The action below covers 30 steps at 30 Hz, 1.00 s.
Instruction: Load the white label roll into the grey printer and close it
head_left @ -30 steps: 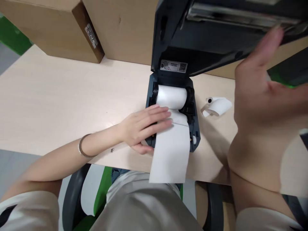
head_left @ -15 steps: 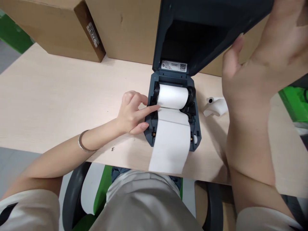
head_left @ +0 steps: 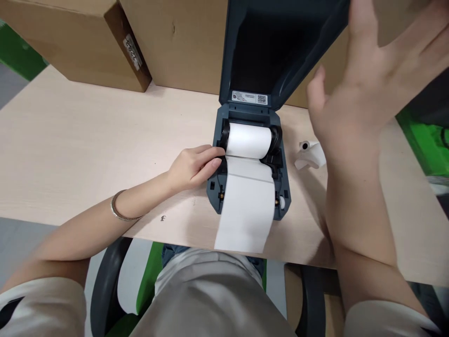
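Note:
A dark blue label printer stands with its lid raised. Inside lies a white label roll between black holders. Its paper strip runs toward me past the printer's front and the table edge. My left hand is at the printer's left side, fingers closed together with the tips by the left roll holder; what they pinch is hidden. My right hand is raised at the lid's right edge, fingers spread and thumb apart, holding nothing; whether it touches the lid cannot be told.
A small white paper roll with a loose end lies on the table, right of the printer. Cardboard boxes stand behind. Green items are at the far right. Black chair armrests show below the table.
My left hand's extended index finger has drawn back from the paper, and its fingers have closed together. My right hand has moved left, its thumb now apart from the lid. The lid looks slightly more upright.

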{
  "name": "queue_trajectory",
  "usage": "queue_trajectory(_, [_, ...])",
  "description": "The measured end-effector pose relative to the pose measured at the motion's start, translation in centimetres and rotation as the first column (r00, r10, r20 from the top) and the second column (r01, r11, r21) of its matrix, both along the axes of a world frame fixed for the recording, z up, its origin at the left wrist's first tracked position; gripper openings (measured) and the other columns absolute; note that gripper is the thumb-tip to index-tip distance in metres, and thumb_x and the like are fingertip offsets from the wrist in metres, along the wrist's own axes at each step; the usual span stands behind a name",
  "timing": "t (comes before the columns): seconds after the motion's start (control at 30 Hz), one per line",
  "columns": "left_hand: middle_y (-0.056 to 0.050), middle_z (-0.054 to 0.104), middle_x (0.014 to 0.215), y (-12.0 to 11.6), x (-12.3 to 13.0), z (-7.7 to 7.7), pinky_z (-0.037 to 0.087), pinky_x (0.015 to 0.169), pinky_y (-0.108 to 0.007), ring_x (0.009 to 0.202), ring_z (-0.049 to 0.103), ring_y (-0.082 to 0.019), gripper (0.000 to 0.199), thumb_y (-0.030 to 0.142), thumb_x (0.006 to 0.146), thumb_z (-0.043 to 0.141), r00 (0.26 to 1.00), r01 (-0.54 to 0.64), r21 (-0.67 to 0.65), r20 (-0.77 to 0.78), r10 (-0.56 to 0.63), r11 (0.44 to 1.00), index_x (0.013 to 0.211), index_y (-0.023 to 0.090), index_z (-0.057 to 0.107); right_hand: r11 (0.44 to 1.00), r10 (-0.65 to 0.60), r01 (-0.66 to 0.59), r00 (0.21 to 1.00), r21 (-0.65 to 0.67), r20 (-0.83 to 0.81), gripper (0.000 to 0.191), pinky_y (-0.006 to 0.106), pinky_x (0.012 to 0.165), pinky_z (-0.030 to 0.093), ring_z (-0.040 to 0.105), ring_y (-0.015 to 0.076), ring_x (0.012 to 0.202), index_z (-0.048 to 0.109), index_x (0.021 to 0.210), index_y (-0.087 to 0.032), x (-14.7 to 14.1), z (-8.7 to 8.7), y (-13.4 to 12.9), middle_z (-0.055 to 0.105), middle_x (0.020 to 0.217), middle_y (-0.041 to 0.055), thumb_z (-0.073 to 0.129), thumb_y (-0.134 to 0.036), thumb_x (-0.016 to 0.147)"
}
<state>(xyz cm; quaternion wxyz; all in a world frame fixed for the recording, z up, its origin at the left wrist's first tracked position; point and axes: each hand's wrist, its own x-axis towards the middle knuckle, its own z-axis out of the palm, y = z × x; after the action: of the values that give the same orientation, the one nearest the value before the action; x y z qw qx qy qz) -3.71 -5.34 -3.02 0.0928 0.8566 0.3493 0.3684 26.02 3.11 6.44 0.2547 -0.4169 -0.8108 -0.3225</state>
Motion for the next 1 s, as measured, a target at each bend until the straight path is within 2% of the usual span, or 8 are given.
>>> queue_trajectory(0.1, [-0.006, 0.074, 0.089, 0.1, 0.1, 0.0, 0.057, 0.069, -0.027, 0.075, 0.071, -0.016, 0.048, 0.045, 0.110, 0.028, 1.000, -0.011, 0.000, -0.016, 0.011, 1.000, 0.110, 0.018, 0.067, 0.973, -0.205, 0.196, 0.976, -0.118, -0.070, 0.054, 0.068, 0.110, 0.038, 0.048, 0.0459, 0.139, 0.062, 0.142, -0.020, -1.9, -0.3, -1.1, 0.051, 0.151, 0.0211, 0.029, -0.042, 0.105])
queue_trajectory(0.17, [-0.005, 0.072, 0.085, 0.0, 0.2, 0.0, 0.056, 0.067, -0.028, 0.071, 0.069, -0.016, 0.048, 0.045, 0.111, 0.025, 0.999, -0.024, 0.000, -0.028, 0.024, 1.000, 0.108, 0.019, 0.065, 0.935, -0.041, 0.075, 0.994, -0.346, 0.103, 0.049, 0.056, 0.101, 0.049, 0.059, 0.0370, 0.125, 0.069, 0.126, -0.014, -3.4, -0.5, -2.0, 0.063, 0.132, 0.0194, 0.031, -0.037, 0.105])
queue_trajectory(0.3, [-0.005, 0.069, 0.081, -0.1, 0.3, 0.0, 0.054, 0.064, -0.029, 0.067, 0.065, -0.017, 0.046, 0.042, 0.110, 0.022, 0.999, -0.039, 0.007, -0.033, 0.040, 0.999, 0.105, 0.019, 0.062, 0.724, 0.185, -0.066, 0.978, -0.686, 0.101, 0.052, 0.048, 0.112, 0.047, 0.063, 0.0298, 0.122, 0.064, 0.137, -0.010, -5.3, -1.7, -2.6, 0.068, 0.131, 0.0147, 0.045, -0.042, 0.101])
queue_trajectory(0.37, [-0.005, 0.068, 0.080, -0.2, 0.4, 0.0, 0.053, 0.064, -0.029, 0.067, 0.065, -0.017, 0.046, 0.041, 0.110, 0.022, 0.999, -0.036, 0.011, -0.031, 0.036, 0.999, 0.104, 0.020, 0.062, 0.695, 0.200, -0.081, 0.976, -0.715, 0.084, 0.059, 0.051, 0.123, 0.037, 0.063, 0.0300, 0.125, 0.062, 0.140, -0.008, -5.4, -2.4, -2.5, 0.068, 0.132, 0.0152, 0.054, -0.046, 0.095])
queue_trajectory(0.57, [-0.004, 0.067, 0.081, -0.1, 0.5, -0.1, 0.051, 0.064, -0.029, 0.067, 0.064, -0.017, 0.043, 0.039, 0.110, 0.024, 1.000, -0.015, 0.006, -0.005, 0.015, 1.000, 0.104, 0.019, 0.061, 0.724, 0.252, -0.099, 0.959, -0.683, 0.128, 0.068, 0.053, 0.131, 0.027, 0.067, 0.0297, 0.115, 0.062, 0.138, -0.004, -5.2, -3.0, -1.9, 0.070, 0.123, 0.0160, 0.068, -0.042, 0.082])
queue_trajectory(0.7, [-0.005, 0.065, 0.083, -0.1, 0.5, -0.3, 0.052, 0.067, -0.030, 0.071, 0.063, -0.018, 0.044, 0.040, 0.111, 0.023, 1.000, -0.010, -0.006, 0.022, 0.010, 1.000, 0.105, 0.019, 0.061, 0.819, 0.253, -0.110, 0.950, -0.563, 0.181, 0.054, 0.052, 0.134, 0.018, 0.069, 0.0278, 0.095, 0.068, 0.122, -0.007, -5.5, -2.5, -1.8, 0.072, 0.105, 0.0122, 0.066, -0.039, 0.078])
queue_trajectory(0.83, [-0.004, 0.062, 0.082, -0.1, 0.6, -0.3, 0.052, 0.066, -0.030, 0.071, 0.061, -0.018, 0.045, 0.041, 0.111, 0.022, 1.000, -0.004, 0.000, 0.018, 0.004, 1.000, 0.103, 0.019, 0.060, 0.885, 0.261, -0.173, 0.953, -0.432, 0.153, 0.052, 0.050, 0.136, 0.016, 0.068, 0.0261, 0.092, 0.064, 0.125, -0.012, -5.0, -1.0, -2.6, 0.071, 0.106, 0.0095, 0.060, -0.045, 0.085])
queue_trajectory(1.0, [-0.004, 0.060, 0.081, -0.1, 0.5, -0.2, 0.052, 0.065, -0.030, 0.069, 0.059, -0.017, 0.046, 0.042, 0.111, 0.020, 1.000, -0.014, -0.002, 0.004, 0.014, 1.000, 0.101, 0.019, 0.058, 0.880, 0.267, -0.248, 0.964, -0.404, -0.010, 0.064, 0.049, 0.137, 0.022, 0.067, 0.0296, 0.110, 0.062, 0.129, -0.016, -2.5, 2.2, -4.0, 0.069, 0.113, 0.0082, 0.067, -0.059, 0.081])
